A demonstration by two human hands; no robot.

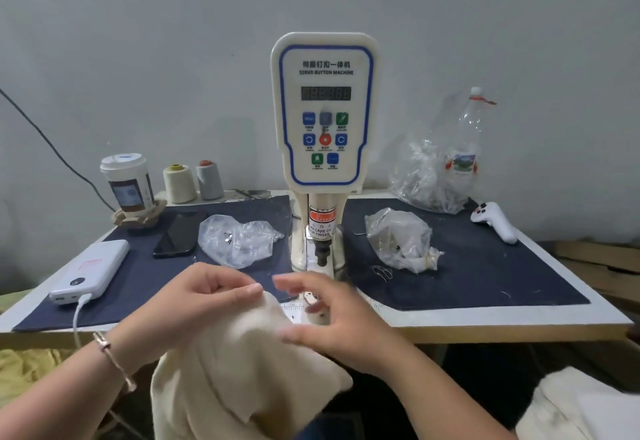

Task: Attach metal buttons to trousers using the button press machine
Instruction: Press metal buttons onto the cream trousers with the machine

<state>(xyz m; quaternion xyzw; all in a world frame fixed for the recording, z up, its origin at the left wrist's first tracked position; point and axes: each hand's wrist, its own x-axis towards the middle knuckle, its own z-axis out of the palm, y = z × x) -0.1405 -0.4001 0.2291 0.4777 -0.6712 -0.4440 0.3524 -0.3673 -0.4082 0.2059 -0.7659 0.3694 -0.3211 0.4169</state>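
Head view: cream trousers (242,353) bunched under both hands before the button press machine (323,117); left hand (204,295) pinches the fabric peak; right hand (332,321) fingers loosely spread, blurred, resting on cloth.

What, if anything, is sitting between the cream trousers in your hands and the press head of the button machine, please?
Nothing visible blocks the way. The trousers, held by the left hand and right hand, lie just in front of the press head; both plastic bags sit off to the sides.

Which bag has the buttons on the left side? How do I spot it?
Find the tall white button machine in the middle of the table. Just left of its base lies a crumpled clear bag on the dark blue mat, beside a black phone. It looks emptier than the right bag.
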